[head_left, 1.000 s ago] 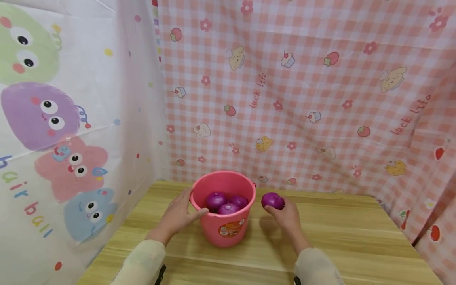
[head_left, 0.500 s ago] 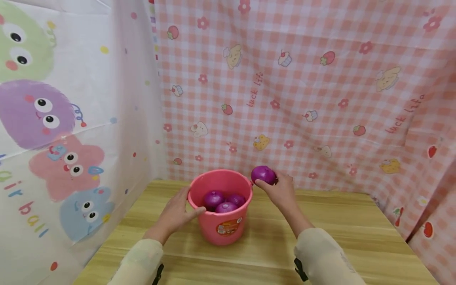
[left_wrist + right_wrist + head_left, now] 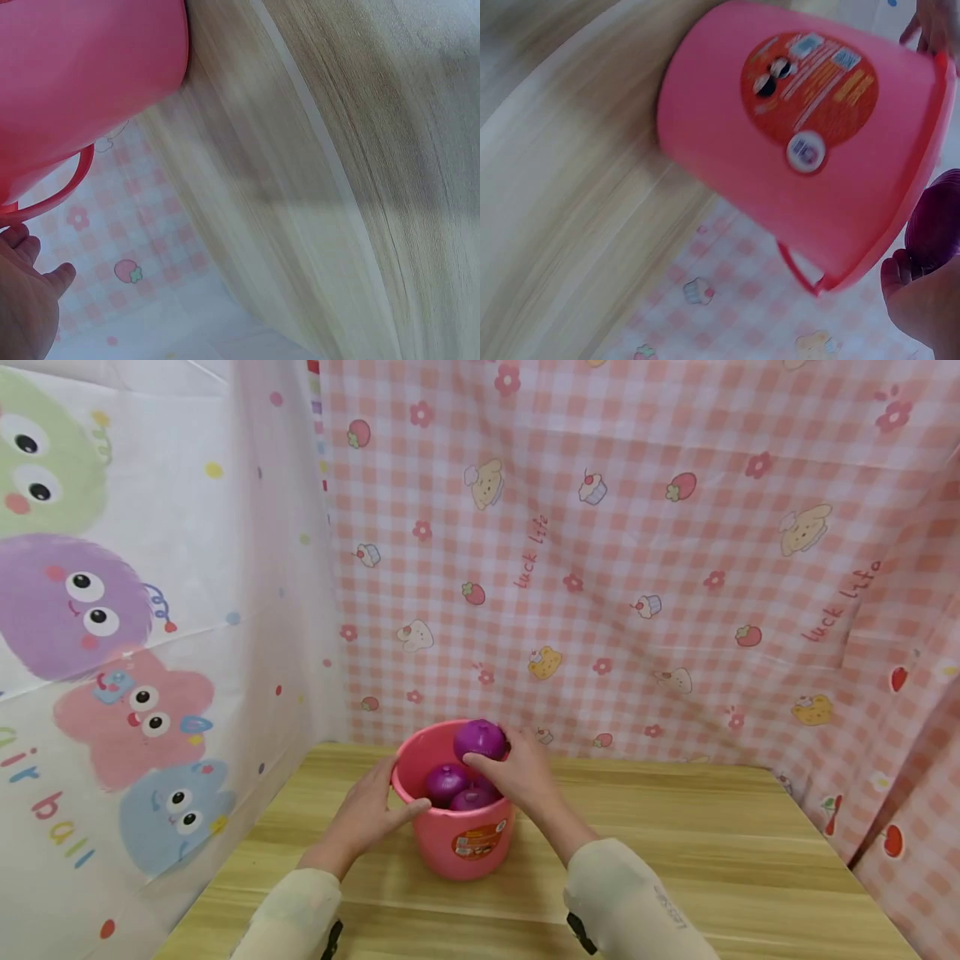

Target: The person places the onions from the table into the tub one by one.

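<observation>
A pink bucket [image 3: 463, 846] stands on the table, with purple onions [image 3: 446, 783] inside it. At the bucket's left rim, my left hand [image 3: 367, 817] holds on, its thumb along the front of the rim and its fingers at the left side. My right hand [image 3: 525, 770] grips another purple onion [image 3: 480, 741] over the bucket's opening, thumb in front. In the right wrist view this onion [image 3: 934, 221] shows just past the rim, in the fingers. The left wrist view has my fingertips [image 3: 64, 276] close to the rim and the pink handle [image 3: 71, 184].
The wood-patterned table [image 3: 675, 852] extends to both sides of the bucket. Behind it hangs a pink checked cloth [image 3: 600, 552]. A white cloth with cartoon figures [image 3: 247, 552] closes off the left side.
My right hand has lifted the onion from beside the bucket and carried it left, over the opening. The left hand has stayed at the rim.
</observation>
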`<state>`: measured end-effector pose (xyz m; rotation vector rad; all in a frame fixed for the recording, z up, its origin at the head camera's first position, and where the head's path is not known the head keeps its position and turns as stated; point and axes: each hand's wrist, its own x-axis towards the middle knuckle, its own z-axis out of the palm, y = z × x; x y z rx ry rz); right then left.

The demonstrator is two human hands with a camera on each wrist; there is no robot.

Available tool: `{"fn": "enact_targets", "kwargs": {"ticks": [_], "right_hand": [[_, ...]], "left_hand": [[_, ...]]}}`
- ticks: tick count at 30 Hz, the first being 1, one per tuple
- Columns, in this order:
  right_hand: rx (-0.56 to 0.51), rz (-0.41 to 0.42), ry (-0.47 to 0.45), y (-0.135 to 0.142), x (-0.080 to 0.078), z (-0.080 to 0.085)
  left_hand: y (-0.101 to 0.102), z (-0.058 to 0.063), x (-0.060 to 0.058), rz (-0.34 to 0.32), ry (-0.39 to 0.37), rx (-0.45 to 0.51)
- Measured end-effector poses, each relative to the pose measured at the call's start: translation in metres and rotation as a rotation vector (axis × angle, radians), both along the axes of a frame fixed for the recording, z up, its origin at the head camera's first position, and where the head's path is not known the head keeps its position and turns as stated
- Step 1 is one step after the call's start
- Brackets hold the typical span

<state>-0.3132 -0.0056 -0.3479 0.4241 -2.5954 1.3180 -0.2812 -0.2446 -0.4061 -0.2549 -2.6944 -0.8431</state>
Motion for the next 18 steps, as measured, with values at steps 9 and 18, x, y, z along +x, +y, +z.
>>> {"fn": "enact_targets", "kwargs": {"ticks": [9,18], "right_hand": [[-0.040,0.027,-0.009,-0.003,0.004,0.000],[-0.083,-0.034,0.000,0.027,0.000,-0.003]], "left_hand": [[0.002,0.000,0.000,-0.023,0.015,0.008],[0.003,-0.004,-0.006,-0.035,0.043,-0.020]]}}
